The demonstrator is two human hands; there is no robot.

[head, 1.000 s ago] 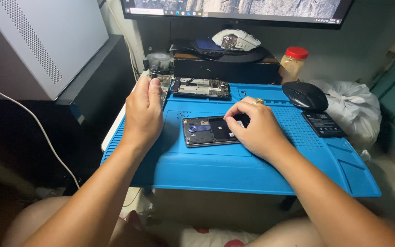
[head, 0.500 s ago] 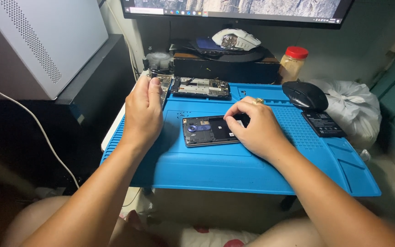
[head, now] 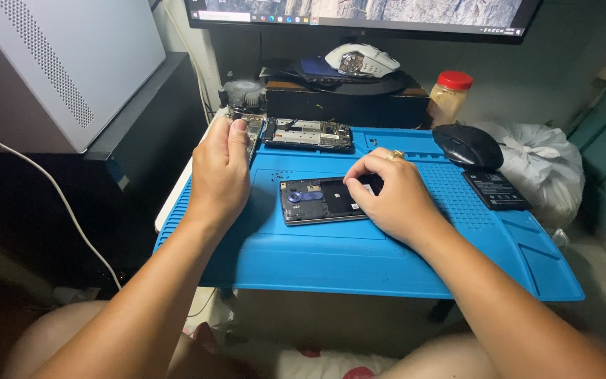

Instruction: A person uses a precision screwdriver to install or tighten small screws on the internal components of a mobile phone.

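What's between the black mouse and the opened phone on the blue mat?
The right hand, resting on the opened phone, lies between it and the black mouse, in the head view.

We see a blue work mat [head: 401, 260] spread over the counter. At its far right sits a black computer mouse [head: 468, 145], and just beside it lies a flat black battery [head: 496, 189]. Behind them stands a jar with a red lid [head: 449, 95], near a tied white plastic bag [head: 541, 165]. A monitor [head: 366, 12] runs along the top, and a white computer case [head: 64, 67] stands at the left.
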